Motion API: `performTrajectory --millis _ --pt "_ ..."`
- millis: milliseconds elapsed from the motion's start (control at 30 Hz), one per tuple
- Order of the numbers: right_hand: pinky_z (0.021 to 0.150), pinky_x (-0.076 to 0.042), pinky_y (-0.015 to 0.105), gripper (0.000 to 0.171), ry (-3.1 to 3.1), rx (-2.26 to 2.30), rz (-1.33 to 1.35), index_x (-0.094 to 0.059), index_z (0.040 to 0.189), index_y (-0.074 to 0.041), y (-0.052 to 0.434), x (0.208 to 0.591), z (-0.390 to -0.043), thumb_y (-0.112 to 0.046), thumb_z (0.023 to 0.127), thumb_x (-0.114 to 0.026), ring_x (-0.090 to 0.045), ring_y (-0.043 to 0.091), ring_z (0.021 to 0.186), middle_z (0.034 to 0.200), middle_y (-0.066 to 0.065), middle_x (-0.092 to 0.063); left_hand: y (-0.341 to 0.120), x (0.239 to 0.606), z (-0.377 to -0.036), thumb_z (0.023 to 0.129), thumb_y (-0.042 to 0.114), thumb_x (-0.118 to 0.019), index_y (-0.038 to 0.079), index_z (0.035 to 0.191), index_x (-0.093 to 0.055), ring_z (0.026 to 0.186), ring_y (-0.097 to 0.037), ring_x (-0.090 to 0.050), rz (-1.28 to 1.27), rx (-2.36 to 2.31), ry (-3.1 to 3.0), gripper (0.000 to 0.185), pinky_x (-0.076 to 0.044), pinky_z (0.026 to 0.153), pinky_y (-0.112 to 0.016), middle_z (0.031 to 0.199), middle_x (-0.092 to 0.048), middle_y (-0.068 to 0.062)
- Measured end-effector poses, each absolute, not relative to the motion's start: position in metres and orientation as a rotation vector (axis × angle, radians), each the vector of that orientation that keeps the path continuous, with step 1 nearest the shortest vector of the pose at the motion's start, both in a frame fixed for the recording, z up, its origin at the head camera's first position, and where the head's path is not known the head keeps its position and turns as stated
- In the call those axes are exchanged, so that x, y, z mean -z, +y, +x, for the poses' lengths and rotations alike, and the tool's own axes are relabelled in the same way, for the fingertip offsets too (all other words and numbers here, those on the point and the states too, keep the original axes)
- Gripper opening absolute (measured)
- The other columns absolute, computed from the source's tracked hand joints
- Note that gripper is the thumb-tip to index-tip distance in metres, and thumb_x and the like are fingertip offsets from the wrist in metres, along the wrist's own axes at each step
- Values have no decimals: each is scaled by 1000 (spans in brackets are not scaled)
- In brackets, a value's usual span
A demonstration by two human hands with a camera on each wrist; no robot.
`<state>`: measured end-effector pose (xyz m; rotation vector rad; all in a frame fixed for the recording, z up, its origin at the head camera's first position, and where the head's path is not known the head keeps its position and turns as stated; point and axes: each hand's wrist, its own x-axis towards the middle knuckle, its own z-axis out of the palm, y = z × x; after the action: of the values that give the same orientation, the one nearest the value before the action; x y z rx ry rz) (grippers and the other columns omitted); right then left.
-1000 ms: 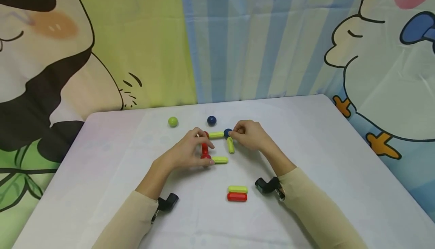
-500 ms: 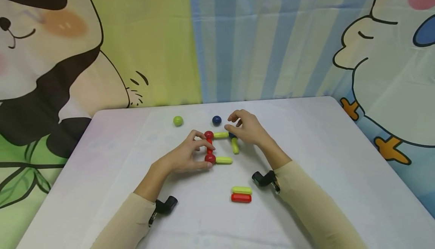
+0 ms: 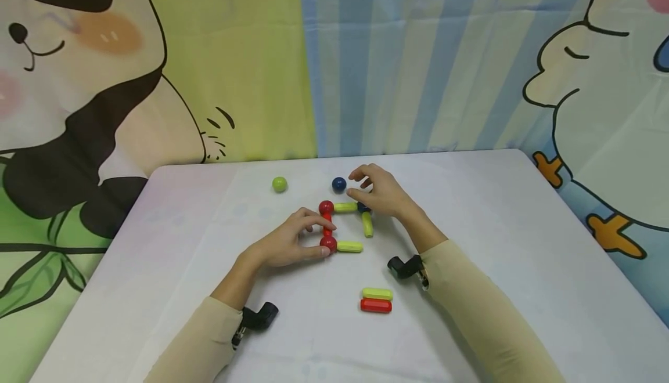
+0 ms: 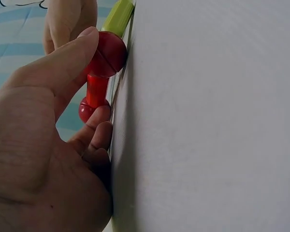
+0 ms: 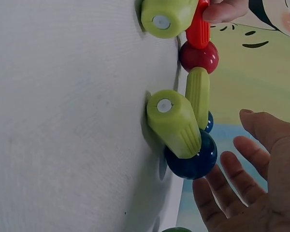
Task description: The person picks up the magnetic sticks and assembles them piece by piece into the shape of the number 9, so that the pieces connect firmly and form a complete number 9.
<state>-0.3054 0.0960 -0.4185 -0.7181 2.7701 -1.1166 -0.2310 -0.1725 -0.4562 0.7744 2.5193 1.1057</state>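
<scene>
In the head view, my left hand (image 3: 291,238) curls round the left side of a joined frame of magnetic rods and balls. Its thumb presses the near red ball (image 3: 328,244), and a finger reaches over the red rod (image 4: 97,90). A far red ball (image 3: 326,207) joins a yellow-green rod (image 3: 345,207) leading to a blue ball (image 5: 192,154). From that ball another yellow-green rod (image 3: 367,224) points towards me; a third yellow-green rod (image 3: 349,246) extends from the near red ball. My right hand (image 3: 384,191) hovers by the blue ball, fingers loosely spread, holding nothing.
A light green ball (image 3: 279,184) and a loose blue ball (image 3: 339,184) lie behind the frame. Nearer me, a yellow-green rod (image 3: 377,294) and a red rod (image 3: 376,306) lie side by side. A patterned cloth (image 3: 387,69) hangs behind the white table (image 3: 460,197).
My right hand has let go of the joined blue ball and moved slightly up and away, its fingers opening. The left hand stays at the red pieces. The head view has shifted slightly.
</scene>
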Motion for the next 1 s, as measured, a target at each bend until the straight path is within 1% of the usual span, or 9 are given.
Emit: performTrajectory --millis 367,600,767,1000 --pt "97 -54 44 41 2751 1101 -708 -61 132 -6 94 425 -309 -26 98 -70 -63 32 117 132 13 -60 -171 458 -231 90 46 -78 37 131 -65 121 -17 -47 752 -1101 2516 45 -41 104 -46 130 -50 7" --pt "101 -52 46 47 2736 1022 -733 -57 142 -10 92 426 -314 -26 100 -67 -62 35 121 139 13 -56 -172 458 -231 91 43 -78 34 132 -65 119 -17 -49 810 -1120 2521 44 -42 101 -46 130 -53 6" --pt "103 -50 49 50 2714 960 -751 -53 148 -14 92 429 -318 -26 101 -65 -61 37 124 145 15 -52 -172 458 -231 90 44 -78 36 132 -65 118 -17 -48 797 -1129 2504 45 -42 102 -46 131 -53 7" --pt "105 -47 51 54 2690 903 -785 -50 152 -15 84 429 -326 -26 101 -64 -60 37 122 147 17 -50 -173 459 -231 89 43 -79 37 131 -66 119 -17 -47 742 -1126 2505 45 -41 103 -45 129 -52 8"
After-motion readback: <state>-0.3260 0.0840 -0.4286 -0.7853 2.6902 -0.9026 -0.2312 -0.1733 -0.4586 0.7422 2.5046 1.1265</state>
